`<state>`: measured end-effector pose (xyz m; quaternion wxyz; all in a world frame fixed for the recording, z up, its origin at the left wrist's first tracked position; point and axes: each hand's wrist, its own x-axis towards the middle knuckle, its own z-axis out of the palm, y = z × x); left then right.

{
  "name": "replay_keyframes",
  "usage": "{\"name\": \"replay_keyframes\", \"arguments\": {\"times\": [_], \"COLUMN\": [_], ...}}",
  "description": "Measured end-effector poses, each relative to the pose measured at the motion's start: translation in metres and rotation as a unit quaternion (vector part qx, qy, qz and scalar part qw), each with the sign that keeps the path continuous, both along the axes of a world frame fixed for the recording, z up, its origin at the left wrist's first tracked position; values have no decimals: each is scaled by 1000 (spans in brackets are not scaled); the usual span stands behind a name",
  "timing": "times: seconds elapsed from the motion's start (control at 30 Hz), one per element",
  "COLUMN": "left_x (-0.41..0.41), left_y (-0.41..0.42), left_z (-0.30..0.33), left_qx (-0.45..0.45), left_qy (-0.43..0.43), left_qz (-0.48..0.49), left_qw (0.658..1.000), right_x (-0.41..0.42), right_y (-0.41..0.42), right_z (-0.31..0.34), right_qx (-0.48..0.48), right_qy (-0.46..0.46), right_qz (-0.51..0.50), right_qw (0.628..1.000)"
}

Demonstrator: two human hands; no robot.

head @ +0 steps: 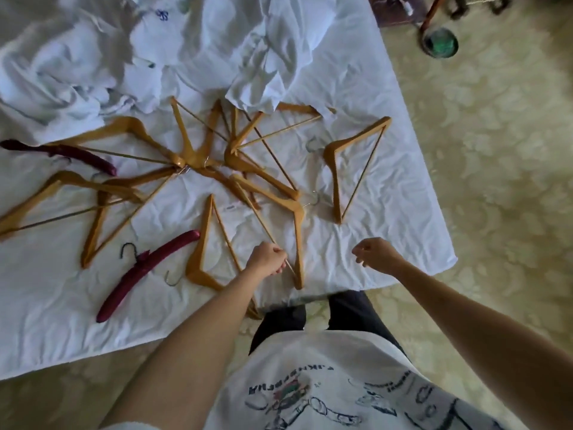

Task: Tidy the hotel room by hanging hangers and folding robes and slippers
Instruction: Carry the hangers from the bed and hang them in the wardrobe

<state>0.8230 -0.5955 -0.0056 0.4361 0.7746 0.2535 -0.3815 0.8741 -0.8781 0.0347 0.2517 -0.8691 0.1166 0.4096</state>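
- White wrinkled bed sheet (356,243) fills the upper and left parts of the frame, with pale patterned carpet (496,181) to the right and along the bottom.
- Left hand (266,259), low centre, reaches forward on a straight forearm; its fingers curl round the thin crossbar of a light wooden triangular hanger (297,212) lying on the sheet.
- Right hand (376,254), right of centre, hovers above the sheet near the bed's edge, fingers loosely curled, grasping nothing.
- More wooden hangers (192,156) lie scattered and overlapping mid-frame.
- Maroon padded hanger (139,271) lies lower left; another (62,152) at the left edge.
- Crumpled white robes (155,51) are heaped across the top.
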Motion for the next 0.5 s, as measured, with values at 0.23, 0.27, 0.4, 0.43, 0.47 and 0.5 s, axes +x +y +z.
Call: {"name": "replay_keyframes", "arguments": {"times": [0.23,0.27,0.4,0.43,0.47,0.5], "left_x": [45,55,92,99,104,108], "left_y": [-40,-46,-75,-81,-88,-94], "left_z": [-67,-76,-130,-147,-162,-175], "left_qx": [59,74,145,147,147,148], "left_qy": [56,62,60,68,75,79], "left_qz": [101,107,132,134,135,139], "left_qw": [992,990,979,978,977,976], "right_x": [98,112,162,171,180,188], "right_y": [5,8,25,30,35,38], "right_z": [-83,-99,-157,-169,-181,-193], "right_qx": [-9,-25,-58,-62,-65,-70], "right_qy": [1,-13,-101,-107,-103,-93], "right_qz": [31,45,20,18,27,35], "right_qw": [999,999,993,992,992,993]}}
